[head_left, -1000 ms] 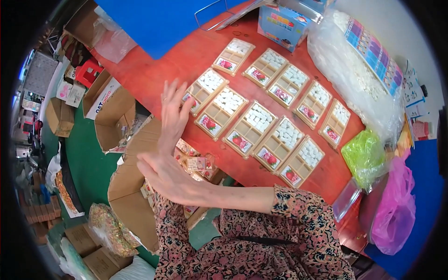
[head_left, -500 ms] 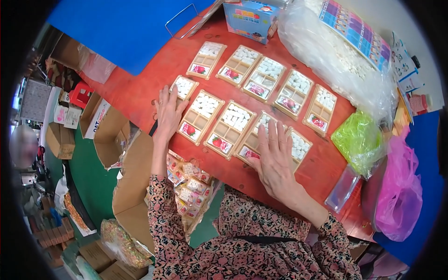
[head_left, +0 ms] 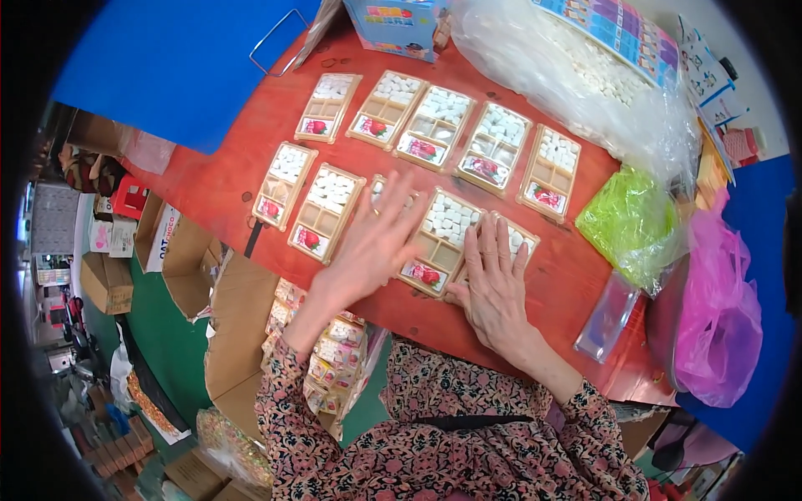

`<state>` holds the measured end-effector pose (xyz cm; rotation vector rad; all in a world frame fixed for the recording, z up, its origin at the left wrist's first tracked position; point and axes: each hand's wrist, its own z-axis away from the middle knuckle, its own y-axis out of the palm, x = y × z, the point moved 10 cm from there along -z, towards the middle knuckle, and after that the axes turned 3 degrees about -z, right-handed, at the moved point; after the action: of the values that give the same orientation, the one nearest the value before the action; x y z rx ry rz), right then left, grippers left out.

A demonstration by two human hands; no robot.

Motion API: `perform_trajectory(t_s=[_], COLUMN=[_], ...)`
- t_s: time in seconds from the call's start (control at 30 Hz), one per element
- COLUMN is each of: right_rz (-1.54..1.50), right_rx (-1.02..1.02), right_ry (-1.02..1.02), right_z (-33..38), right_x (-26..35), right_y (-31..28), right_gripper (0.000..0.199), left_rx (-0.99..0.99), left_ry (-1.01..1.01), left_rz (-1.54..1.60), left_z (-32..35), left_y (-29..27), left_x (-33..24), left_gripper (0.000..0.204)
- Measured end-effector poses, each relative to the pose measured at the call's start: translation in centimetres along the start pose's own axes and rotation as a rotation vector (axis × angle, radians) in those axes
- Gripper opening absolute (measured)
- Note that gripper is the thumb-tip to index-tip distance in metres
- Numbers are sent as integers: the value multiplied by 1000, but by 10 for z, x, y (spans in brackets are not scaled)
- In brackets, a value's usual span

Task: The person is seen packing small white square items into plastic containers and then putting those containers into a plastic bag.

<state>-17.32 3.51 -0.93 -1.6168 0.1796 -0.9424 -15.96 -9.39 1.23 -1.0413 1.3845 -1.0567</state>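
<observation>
Trays of small white pieces, ten in view, lie in two slanted rows on the red table (head_left: 217, 179), which fills the middle of the head view. Behind the far row a big clear bag (head_left: 576, 83) of white pieces slumps along the table's back edge, with a printed carton (head_left: 399, 25) to its left. At my right, a pink bag (head_left: 720, 313) hangs off the table's edge and a green bag (head_left: 631, 221) sits just beside the far row's last tray. Below the table on my left, an open cardboard box (head_left: 242, 334) holds packed trays. My left hand (head_left: 372, 246) lies flat, fingers spread apart, palm down over the third tray of the near row (head_left: 383, 185), covering most of it; it clamps nothing. The tray to its right, the fourth tray (head_left: 443, 242), lies between my two hands, its white pieces and red picture label showing. My right hand (head_left: 494, 284) is also flat and open, fingers slightly apart, resting on the fifth tray (head_left: 522, 238) at the row's end, its thumb touching the fourth tray's near corner. Neither hand grips anything.
</observation>
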Motion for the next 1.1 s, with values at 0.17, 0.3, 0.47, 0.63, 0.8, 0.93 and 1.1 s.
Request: perform_trajectory(t_s=[0.17, 0.3, 0.47, 0.63, 0.8, 0.93, 1.1], right_rz=[75, 58, 25, -8, -17, -14, 4], right_rx=[-25, -21, -53, -100, -120, -111, -106], right_ry=[-18, -19, 4, 38, 27, -11, -9], right_z=[3, 3, 5, 4, 5, 6, 8], right_x=[-11, -11, -13, -15, -17, -17, -20], right_y=[8, 10, 8, 7, 2, 0, -3], right_gripper=[82, 82, 84, 86, 85, 85, 83], left_rx=[138, 158, 172, 182, 164, 136, 156], left_ry=[108, 90, 44, 43, 27, 59, 73], left_rz=[68, 28, 56, 24, 1, -114, -25], left_z=[4, 5, 4, 3, 2, 0, -5], left_y=[32, 38, 39, 42, 41, 41, 43], left_x=[-38, -39, -39, -38, -42, -51, -55], left_gripper=[72, 74, 78, 77, 75, 72, 76])
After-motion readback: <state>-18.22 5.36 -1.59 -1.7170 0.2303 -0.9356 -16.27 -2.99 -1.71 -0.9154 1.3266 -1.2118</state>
